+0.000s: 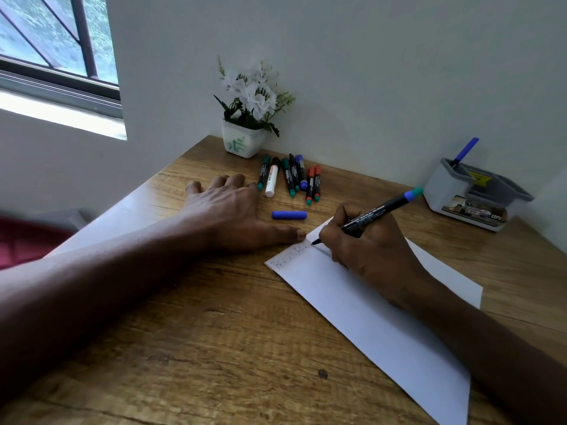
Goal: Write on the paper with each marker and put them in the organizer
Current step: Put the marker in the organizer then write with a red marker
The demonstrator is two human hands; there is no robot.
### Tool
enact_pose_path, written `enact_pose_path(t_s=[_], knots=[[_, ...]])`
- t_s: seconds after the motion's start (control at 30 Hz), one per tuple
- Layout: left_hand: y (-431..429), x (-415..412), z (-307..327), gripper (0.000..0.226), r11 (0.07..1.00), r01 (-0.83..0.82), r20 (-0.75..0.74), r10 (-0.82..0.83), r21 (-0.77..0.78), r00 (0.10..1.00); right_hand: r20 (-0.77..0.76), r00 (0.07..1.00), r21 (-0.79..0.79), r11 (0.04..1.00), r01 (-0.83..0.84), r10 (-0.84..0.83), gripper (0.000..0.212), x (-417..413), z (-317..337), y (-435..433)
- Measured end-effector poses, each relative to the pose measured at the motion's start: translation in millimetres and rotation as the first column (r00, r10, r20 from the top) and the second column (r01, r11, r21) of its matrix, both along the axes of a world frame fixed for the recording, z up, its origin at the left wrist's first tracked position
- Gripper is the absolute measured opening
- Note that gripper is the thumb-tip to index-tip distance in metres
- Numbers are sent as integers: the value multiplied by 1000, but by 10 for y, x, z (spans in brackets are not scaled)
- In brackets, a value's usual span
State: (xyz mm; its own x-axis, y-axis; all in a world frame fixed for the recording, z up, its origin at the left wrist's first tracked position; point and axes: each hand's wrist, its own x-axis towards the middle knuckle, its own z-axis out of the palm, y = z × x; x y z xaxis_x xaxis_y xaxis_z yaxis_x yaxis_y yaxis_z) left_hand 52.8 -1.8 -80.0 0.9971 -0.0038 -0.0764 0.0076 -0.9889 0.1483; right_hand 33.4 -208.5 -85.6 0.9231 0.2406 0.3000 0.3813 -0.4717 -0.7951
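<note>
A white sheet of paper (362,311) lies on the wooden table (214,348), with faint writing along its far left edge. My right hand (371,250) grips an uncapped black marker with a blue end (377,211), its tip touching the paper. Its blue cap (289,215) lies loose on the table just beyond the paper. My left hand (233,210) rests flat on the table, thumb at the paper's corner. Several capped markers (291,179) in green, blue, red and white lie in a row behind the cap. The grey and white organizer (472,194) at the right holds one blue marker (466,151).
A white pot of artificial flowers (245,139) stands at the table's far corner against the wall. A window is at the upper left. The table's left edge runs diagonally beside my left forearm, with something red below it.
</note>
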Motion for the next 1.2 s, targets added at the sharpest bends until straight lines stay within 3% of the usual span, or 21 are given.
enact_pose_path(t_s=[0.2, 0.33, 0.67, 0.8, 0.87, 0.97, 1.1, 1.2], knots=[[-7, -4, -4, 125, 1000, -4, -1, 4, -5, 1000, -3, 999, 28, 999, 42, -42, 18, 8, -20, 7], [-7, -7, 2, 125, 1000, -9, -5, 9, -15, 1000, -14, 999, 24, 999, 42, -42, 25, 7, -13, 7], [-5, -16, 1, 125, 999, -10, 13, 11, -45, 1000, -56, 993, -14, 995, 100, -101, 12, -11, 1, 13], [-5, -50, -20, 118, 989, 14, 114, 2, -144, 994, -218, 969, 299, 938, 177, -114, 14, 33, 22, -37], [-7, -75, -21, 104, 984, 42, 273, 7, -174, 962, -302, 953, 437, 885, 163, -27, 11, 58, 35, -54], [-25, -53, -7, 68, 975, 170, 444, -90, -143, 891, -353, 929, 503, 860, 88, 111, 19, 90, 60, -107], [-90, 22, -42, 34, 959, 265, 343, -217, -99, 914, -377, 902, 566, 823, 44, 212, 32, 110, 94, -152], [-61, 63, -84, 17, 908, 335, 421, -210, -250, 883, -379, 894, 612, 790, 48, 240, 26, 115, 106, -166]])
